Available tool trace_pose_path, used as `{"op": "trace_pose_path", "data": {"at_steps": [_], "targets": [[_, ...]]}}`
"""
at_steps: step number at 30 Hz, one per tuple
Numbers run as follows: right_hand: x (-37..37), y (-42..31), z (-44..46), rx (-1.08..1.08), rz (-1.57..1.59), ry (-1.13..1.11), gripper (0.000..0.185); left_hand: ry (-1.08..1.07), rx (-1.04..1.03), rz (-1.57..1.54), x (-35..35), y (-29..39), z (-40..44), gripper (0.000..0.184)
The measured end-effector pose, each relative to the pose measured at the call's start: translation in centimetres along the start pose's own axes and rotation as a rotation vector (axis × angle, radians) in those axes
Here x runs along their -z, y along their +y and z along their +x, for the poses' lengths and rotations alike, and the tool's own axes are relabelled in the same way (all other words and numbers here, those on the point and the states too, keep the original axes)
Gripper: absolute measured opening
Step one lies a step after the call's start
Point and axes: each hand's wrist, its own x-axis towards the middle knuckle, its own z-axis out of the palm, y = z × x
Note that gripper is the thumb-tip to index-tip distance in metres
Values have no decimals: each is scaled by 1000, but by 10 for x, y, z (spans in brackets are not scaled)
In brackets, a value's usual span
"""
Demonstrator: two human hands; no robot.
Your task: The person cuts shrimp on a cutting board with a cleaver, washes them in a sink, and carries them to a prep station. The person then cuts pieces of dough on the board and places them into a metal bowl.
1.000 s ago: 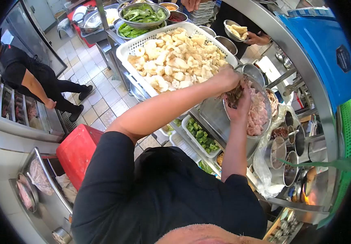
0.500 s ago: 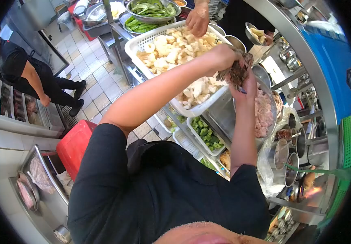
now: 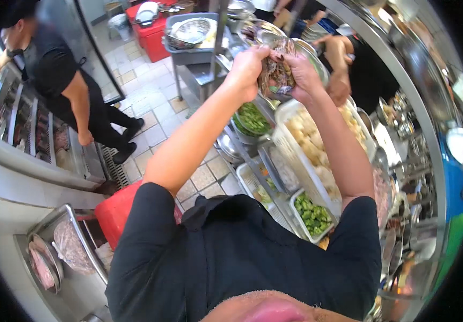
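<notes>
A dark, stringy clump of food (image 3: 276, 78), brownish with paler streaks and too blurred to name, is held up between the person's 2 hands, in front of a metal bowl (image 3: 250, 29) of mixed dark and pale pieces; how high it hangs cannot be judged. The left hand (image 3: 246, 71) cups it from its side, thumb over the top, and the right hand (image 3: 305, 79) closes in from the other, so the fingers are part-curled around the clump with its width between them. Most fingertips are hidden behind it, and how firmly they press cannot be told. If the grip is loose, loose strands could slip through the gap between the palms and drop into the green vegetables (image 3: 253, 119) just below, or into the white basket (image 3: 282, 129) of pale puffy pieces (image 3: 309, 134) under the right forearm, mixing foods. A co-worker's hand (image 3: 340, 88) is just beside the right wrist, over that basket; a sideways swing by either person could bring a knock and a spill. The steel post (image 3: 216, 48) near the left hand could catch the knuckles. Nearer the body lies a tray of chopped greens (image 3: 312, 214); well apart, a person in black (image 3: 60, 75) stands at the drawers (image 3: 27, 123).
</notes>
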Motion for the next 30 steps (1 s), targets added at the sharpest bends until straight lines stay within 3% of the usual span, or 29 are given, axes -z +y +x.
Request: {"op": "trace_pose_path", "data": {"at_steps": [2, 5, 12, 16, 18, 20, 22, 25, 28, 30], "targets": [[-30, 18, 49, 20, -7, 74, 21, 49, -40, -74, 49, 10, 21, 20], [-59, 40, 114, -48, -72, -54, 22, 189, -20, -110, 107, 31, 37, 29], [-105, 111, 281, 32, -354, -65, 26, 276, -143, -227, 229, 57, 119, 32], [-133, 99, 344, -5, -675, -28, 29, 281, -68, -332, 276, 87, 177, 39], [-135, 102, 386, -5, -694, -20, 20, 321, -76, -299, 297, 99, 210, 39], [-136, 101, 419, -54, -761, 23, 35, 248, -55, -270, 323, 105, 244, 40], [-131, 105, 448, 19, -794, 42, 37, 256, -61, -257, 335, 114, 273, 39], [-115, 127, 498, 1, -568, 117, 39, 233, -80, -219, 363, 120, 316, 35], [-106, 142, 519, 113, -370, 303, 38, 320, -40, -99, 374, 125, 355, 31], [-95, 145, 534, 152, -245, 389, 30, 252, 19, -43, 383, 129, 386, 24]]}}
